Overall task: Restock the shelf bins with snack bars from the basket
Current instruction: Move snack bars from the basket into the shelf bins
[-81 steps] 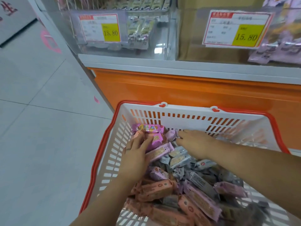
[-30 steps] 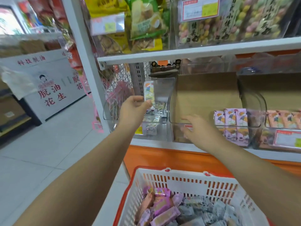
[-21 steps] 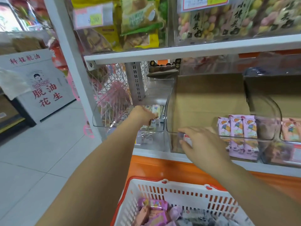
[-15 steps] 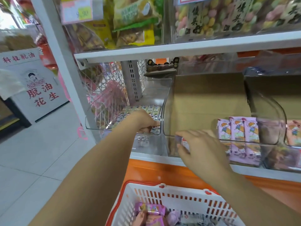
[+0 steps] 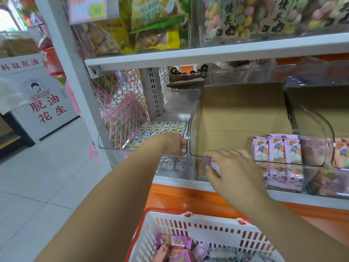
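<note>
A white basket with a red rim (image 5: 188, 214) stands below me and holds several pink and purple snack bars (image 5: 175, 241). My left hand (image 5: 173, 143) reaches over the rim into the left clear bin (image 5: 105, 146), down among rows of green snack bars (image 5: 164, 127). Its fingers are hidden behind the hand. My right hand (image 5: 232, 167) is at the front lip of the middle clear bin (image 5: 194, 120) and pinches a small purple snack bar (image 5: 206, 160). Purple bars (image 5: 276, 150) stand upright at that bin's right side.
Brown cardboard (image 5: 243, 114) lines the back of the middle bin. A white shelf (image 5: 207, 53) with bagged snacks hangs overhead. Pink bars fill a further bin at the right edge (image 5: 341, 154). An orange base panel (image 5: 179, 195) runs under the bins; tiled floor lies to the left.
Both hands rose from the basket to the shelf. My left hand lowered its bar into the left bin and stays there. My right hand has settled at the middle bin's front.
</note>
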A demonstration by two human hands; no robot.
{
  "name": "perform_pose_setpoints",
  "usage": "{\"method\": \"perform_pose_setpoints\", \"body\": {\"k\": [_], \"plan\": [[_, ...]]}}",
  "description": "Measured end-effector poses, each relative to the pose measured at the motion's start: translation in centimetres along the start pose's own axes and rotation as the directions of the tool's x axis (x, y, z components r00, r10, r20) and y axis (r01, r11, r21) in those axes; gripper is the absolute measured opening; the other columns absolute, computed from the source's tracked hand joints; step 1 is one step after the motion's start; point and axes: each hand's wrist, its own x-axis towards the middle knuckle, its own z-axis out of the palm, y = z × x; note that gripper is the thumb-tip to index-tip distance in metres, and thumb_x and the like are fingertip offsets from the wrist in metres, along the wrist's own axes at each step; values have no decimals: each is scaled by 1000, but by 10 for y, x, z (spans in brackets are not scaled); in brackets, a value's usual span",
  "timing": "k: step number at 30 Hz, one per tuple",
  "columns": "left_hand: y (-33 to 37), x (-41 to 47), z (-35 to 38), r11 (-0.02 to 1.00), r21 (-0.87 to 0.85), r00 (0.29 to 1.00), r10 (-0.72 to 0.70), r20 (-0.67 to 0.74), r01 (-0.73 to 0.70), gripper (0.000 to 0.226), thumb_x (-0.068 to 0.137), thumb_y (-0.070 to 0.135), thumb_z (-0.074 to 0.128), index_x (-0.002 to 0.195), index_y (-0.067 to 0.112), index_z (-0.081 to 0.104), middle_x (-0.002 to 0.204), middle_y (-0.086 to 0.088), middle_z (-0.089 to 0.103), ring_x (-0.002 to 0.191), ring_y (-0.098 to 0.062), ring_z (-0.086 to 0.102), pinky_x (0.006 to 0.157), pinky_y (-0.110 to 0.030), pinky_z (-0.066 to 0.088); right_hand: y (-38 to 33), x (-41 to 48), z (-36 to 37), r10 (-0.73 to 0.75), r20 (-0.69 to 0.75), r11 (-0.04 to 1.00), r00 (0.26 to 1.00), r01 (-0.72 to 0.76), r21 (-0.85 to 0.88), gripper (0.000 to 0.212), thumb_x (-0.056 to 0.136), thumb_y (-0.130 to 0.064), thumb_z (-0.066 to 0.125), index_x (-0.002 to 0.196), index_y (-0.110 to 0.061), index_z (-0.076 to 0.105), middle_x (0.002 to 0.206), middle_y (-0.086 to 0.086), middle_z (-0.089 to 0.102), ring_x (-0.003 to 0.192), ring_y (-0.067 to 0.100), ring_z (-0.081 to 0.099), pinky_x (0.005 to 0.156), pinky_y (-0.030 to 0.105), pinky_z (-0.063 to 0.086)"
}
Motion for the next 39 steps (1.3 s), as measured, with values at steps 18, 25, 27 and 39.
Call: {"method": "perform_pose_setpoints", "body": {"k": [18, 25, 27, 39], "plan": [[-9, -94, 91, 844, -326, 466, -104, -879, -426, 26, 90, 1, 50, 105, 15, 67, 98, 9, 58, 92, -6, 55, 77, -23, 46, 3, -42, -2, -457, -44, 886, 888, 459, 62, 23, 79, -12, 52, 94, -15, 69, 91, -2, 65, 87, 19, 57, 82, 28, 42], [-35, -123, 231, 839, -492, 699, -207, -684, -233, 25, 89, 7, 50, 102, 18, 68, 99, 8, 60, 92, -14, 60, 80, -20, 42, 12, -125, 41, -220, 536, 975, 815, 178, 131, 30, 95, -14, 48, 121, -19, 61, 118, -2, 61, 110, 20, 57, 90, 34, 47], [-42, -123, 258, 856, -504, 822, -200, -533, -118, 25, 92, 8, 51, 108, 19, 67, 106, 7, 57, 98, -10, 56, 81, -14, 34, 18, -145, 60, -112, 669, 993, 735, 57, 104, 35, 99, -19, 41, 133, -24, 50, 133, -5, 51, 120, 16, 49, 99, 32, 41], [-68, -91, 364, 972, -188, 980, -164, -114, 141, 58, 95, 57, 35, 147, 33, 30, 158, 3, 12, 145, -22, 14, 114, -41, 27, -2, -174, 146, -113, 838, 973, 534, -110, 201, 78, 97, -15, 51, 152, -33, -1, 160, -7, -10, 140, 26, 31, 87, 23, 48]]}}
